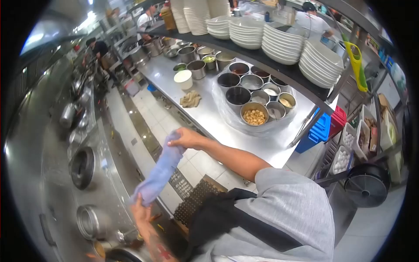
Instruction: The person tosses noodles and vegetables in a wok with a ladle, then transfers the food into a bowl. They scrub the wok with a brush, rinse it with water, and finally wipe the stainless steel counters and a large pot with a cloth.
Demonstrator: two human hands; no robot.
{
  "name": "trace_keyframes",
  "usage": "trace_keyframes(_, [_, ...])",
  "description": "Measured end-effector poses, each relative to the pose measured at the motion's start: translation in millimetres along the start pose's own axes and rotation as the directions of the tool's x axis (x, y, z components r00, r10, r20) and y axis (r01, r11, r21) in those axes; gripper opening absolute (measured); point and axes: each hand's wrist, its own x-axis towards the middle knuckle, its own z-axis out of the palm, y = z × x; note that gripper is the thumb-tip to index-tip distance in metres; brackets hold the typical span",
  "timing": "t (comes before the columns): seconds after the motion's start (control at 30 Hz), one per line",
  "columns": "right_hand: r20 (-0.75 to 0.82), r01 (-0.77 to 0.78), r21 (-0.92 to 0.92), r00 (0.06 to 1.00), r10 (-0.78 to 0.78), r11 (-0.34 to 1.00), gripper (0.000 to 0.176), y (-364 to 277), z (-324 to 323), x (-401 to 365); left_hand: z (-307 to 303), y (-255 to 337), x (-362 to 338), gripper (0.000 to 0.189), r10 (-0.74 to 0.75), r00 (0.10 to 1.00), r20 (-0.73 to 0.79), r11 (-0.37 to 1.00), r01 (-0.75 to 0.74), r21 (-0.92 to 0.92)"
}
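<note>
Ok, near first: left hand (140, 209) low in frame, grip clamped on the bottom end of a blue cloth (159, 172). Right hand (187, 138) is higher up, grip closed on the top end. The cloth hangs stretched between the two hands, in the air over the aisle and touching neither side.

Below the hands: a black grid floor mat (194, 203) on the pale tiled floor (192, 168). To the left runs a steel cooking range (56, 183) with round burner wells (83, 167).

Across the aisle is a stainless bench (209, 120). On it sits a plastic-lined cluster of round steel tins; the closest tin (254, 116) holds yellowish nuts or beans, can't tell which. Further along the bench are a crumpled beige rag (190, 99) and a white cup (183, 79), then more steel pots (187, 53).

Above the bench, a dark shelf (279, 65) carries stacks of white plates (281, 41). A blue crate (321, 129) and egg trays (342, 159) are on the right. Other people work at the far end.
</note>
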Motion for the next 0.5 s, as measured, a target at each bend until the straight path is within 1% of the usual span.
trace_keyframes(0.03, [-0.075, 0.015, -0.242, 0.997, -0.034, 0.970, 0.042, -2.0, -4.9, 4.9, -3.2, -1.1, 6.1, 0.061, 0.041, 0.999, 0.016, 0.998, -0.041, 0.039])
trace_keyframes(0.07, [-0.143, -0.004, -0.464, 0.987, -0.070, 0.886, 0.042, 0.1, -7.6, 4.3, -9.6, -3.7, 6.9, 0.057, 0.071, 0.997, 0.025, 0.994, -0.073, 0.077])
trace_keyframes(0.1, [-0.191, -0.206, -0.478, 0.973, 0.128, 0.854, 0.042, 27.1, -33.5, -102.3, 11.0, -85.8, -89.9, 0.057, -0.122, 0.992, -0.014, 0.993, 0.122, 0.001])
trace_keyframes(0.13, [-0.169, -0.265, -0.337, 0.961, 0.219, 0.903, 0.040, 26.8, -37.1, -106.8, 10.7, -79.9, -98.4, 0.054, -0.097, 0.994, 0.054, 0.990, 0.102, -0.096])
trace_keyframes(0.17, [-0.134, -0.327, -0.190, 0.943, 0.305, 0.926, 0.038, 26.6, -40.1, -110.8, 12.1, -77.7, -104.5, 0.051, -0.066, 0.991, 0.119, 0.977, 0.089, -0.195])
trace_keyframes(0.2, [-0.136, -0.333, -0.191, 0.941, 0.311, 0.923, 0.038, 26.9, -44.6, -113.3, 22.0, -84.2, -104.9, 0.051, -0.072, 0.990, 0.118, 0.975, 0.095, -0.199])
trace_keyframes(0.23, [-0.162, -0.296, -0.430, 0.955, 0.250, 0.853, 0.038, 28.5, -49.4, -115.3, 37.8, -99.0, -102.8, 0.047, -0.132, 0.984, 0.123, 0.963, 0.157, -0.221])
trace_keyframes(0.27, [-0.156, -0.252, -0.632, 0.968, 0.198, 0.733, 0.038, 37.6, -48.9, -117.4, 46.2, -112.7, -103.2, 0.044, -0.200, 0.974, 0.111, 0.945, 0.221, -0.239])
trace_keyframes(0.3, [-0.128, -0.115, -0.787, 0.992, 0.023, 0.606, 0.038, 51.1, -47.3, -110.3, 59.3, -121.1, -95.0, 0.042, -0.163, 0.982, 0.096, 0.974, 0.176, -0.144])
trace_keyframes(0.33, [-0.175, -0.258, -0.676, 0.966, 0.190, 0.690, 0.033, 82.0, -56.7, -100.9, 40.6, -135.2, -94.7, 0.043, -0.261, 0.964, 0.049, 0.939, 0.266, -0.219])
trace_keyframes(0.37, [-0.182, -0.220, -0.655, 0.975, 0.132, 0.723, 0.029, 78.6, -56.9, -102.6, 40.5, -132.8, -95.7, 0.045, -0.234, 0.972, 0.031, 0.937, 0.234, -0.259])
trace_keyframes(0.4, [-0.156, -0.156, -0.581, 0.985, 0.079, 0.799, 0.024, 74.5, -58.0, -106.3, 42.6, -124.4, -103.4, 0.047, -0.138, 0.986, 0.092, 0.941, 0.159, -0.299])
trace_keyframes(0.43, [-0.058, -0.119, -0.569, 0.993, 0.104, 0.814, 0.023, 67.9, -64.8, -102.2, 44.9, -114.3, -115.2, 0.050, -0.114, 0.989, 0.090, 0.936, 0.137, -0.323])
trace_keyframes(0.47, [-0.049, -0.178, -0.434, 0.984, 0.174, 0.883, 0.025, 41.5, -49.8, -109.8, 45.9, -102.2, -129.0, 0.050, -0.129, 0.984, 0.120, 0.865, 0.171, -0.471])
trace_keyframes(0.5, [-0.044, -0.281, -0.329, 0.958, 0.282, 0.902, 0.025, 40.4, -46.6, -108.3, 45.0, -97.4, -141.2, 0.051, -0.124, 0.979, 0.161, 0.771, 0.197, -0.606])
